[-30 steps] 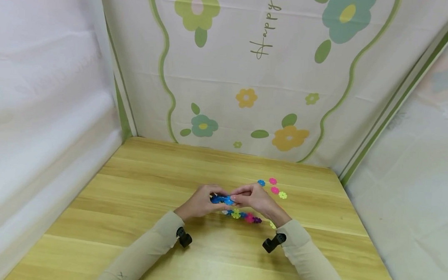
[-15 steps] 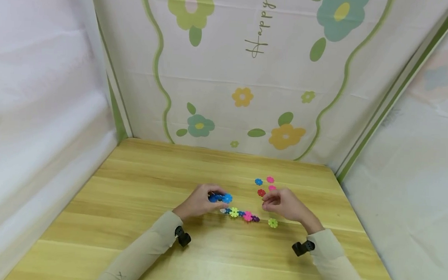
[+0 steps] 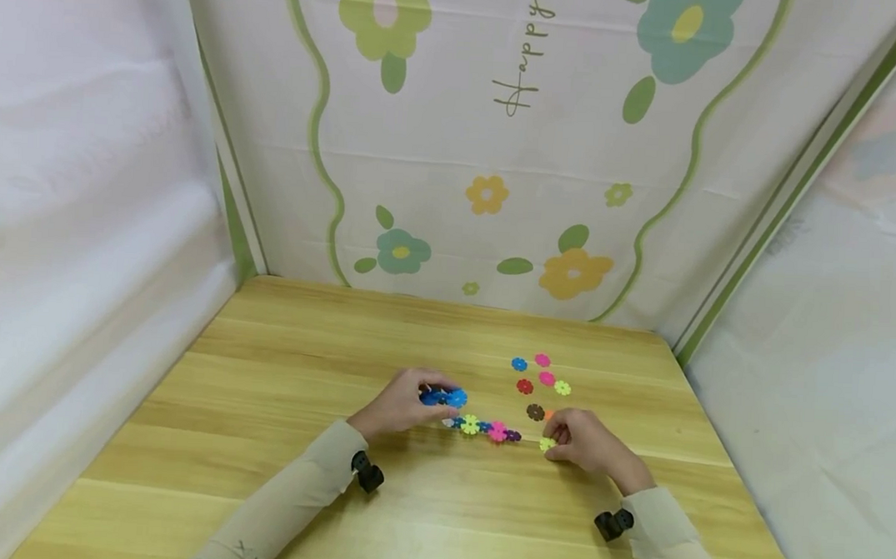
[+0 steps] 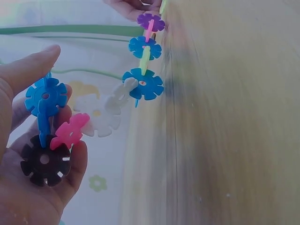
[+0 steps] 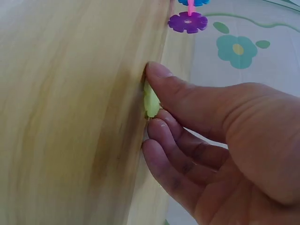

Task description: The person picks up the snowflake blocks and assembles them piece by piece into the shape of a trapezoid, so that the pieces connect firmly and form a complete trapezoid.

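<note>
My left hand [image 3: 397, 406] holds one end of a chain of slotted flower-shaped discs. In the left wrist view a black disc [image 4: 45, 161], a pink disc [image 4: 70, 131] and blue discs [image 4: 46, 97] lie within its curled fingers. From there the chain runs on through white discs [image 4: 103, 119] to a purple disc [image 4: 151, 22] at its far end. On the right, my right hand [image 3: 587, 440] has thumb and fingertips at opposite edges of a yellow-green disc [image 5: 151, 101], pinching it at the wooden tabletop [image 5: 70, 117].
Loose discs lie beyond my right hand: a blue one [image 3: 519, 364], pink ones [image 3: 547, 378], a red one [image 3: 524, 386], a yellow one [image 3: 562, 388] and a brown one [image 3: 536, 412]. An orange disc [image 3: 550, 416] is partly hidden. A patterned cloth wall [image 3: 439, 146] stands behind.
My right hand has left the blue disc at the chain's end, moved right past the loose discs, and come down on the yellow-green disc. The left hand keeps holding the chain in place.
</note>
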`<state>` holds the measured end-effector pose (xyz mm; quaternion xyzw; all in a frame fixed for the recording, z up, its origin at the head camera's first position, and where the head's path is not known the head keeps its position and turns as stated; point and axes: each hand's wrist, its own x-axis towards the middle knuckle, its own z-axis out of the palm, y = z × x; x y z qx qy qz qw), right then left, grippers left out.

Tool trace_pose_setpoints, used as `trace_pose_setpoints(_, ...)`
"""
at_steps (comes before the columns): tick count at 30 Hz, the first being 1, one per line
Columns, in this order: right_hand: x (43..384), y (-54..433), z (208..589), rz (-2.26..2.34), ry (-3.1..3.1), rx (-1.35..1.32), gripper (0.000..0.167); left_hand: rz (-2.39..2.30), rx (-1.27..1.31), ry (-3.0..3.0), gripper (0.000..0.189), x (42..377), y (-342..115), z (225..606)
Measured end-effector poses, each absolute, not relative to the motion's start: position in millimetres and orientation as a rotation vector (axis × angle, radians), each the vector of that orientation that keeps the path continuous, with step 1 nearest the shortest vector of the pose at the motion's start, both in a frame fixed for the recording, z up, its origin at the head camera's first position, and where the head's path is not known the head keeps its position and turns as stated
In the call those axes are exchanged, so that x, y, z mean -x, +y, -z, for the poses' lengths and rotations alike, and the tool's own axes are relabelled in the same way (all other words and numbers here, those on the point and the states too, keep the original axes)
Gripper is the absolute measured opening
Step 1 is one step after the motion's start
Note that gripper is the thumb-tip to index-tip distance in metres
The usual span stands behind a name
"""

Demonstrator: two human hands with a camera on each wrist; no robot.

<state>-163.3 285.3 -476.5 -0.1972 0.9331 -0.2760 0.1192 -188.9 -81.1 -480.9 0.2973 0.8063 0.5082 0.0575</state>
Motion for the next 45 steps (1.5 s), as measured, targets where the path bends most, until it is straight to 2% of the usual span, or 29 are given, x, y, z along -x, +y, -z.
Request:
trace_pose_setpoints(4,166.4,284.1,473.2,0.844,2.747,0.538,0.015,-1.539,-0.902,2.438,0.034,188.7,-80.5,480.0)
trace_pose_setpoints(9,167.7,285.4,466.8,0.793,2.746,0.562,0.031,-1.543,-0.906,2.429,0.036,188.2,-79.1,477.1)
trace_pose_setpoints(17,164.9,288.4,475.4,0.798,2.668,0.643,0.026,-1.563,-0.920,2.403,0.037,188.5,-80.9,475.3)
trace_pose_setpoints(24,173.0,279.9,476.4,0.983,2.744,0.565,0.019,-1.548,-0.921,2.407,0.036,188.1,-81.4,473.3)
trace_pose_setpoints(36,181.7,230.7,452.0,1.294,2.755,0.746,0.016,-1.515,-0.928,2.439,0.029,188.5,-80.1,476.0)
trace_pose_setpoints(45,181.5,194.1,447.4,1.396,2.732,1.008,0.012,-1.517,-0.917,2.435,0.030,188.1,-76.5,471.5)
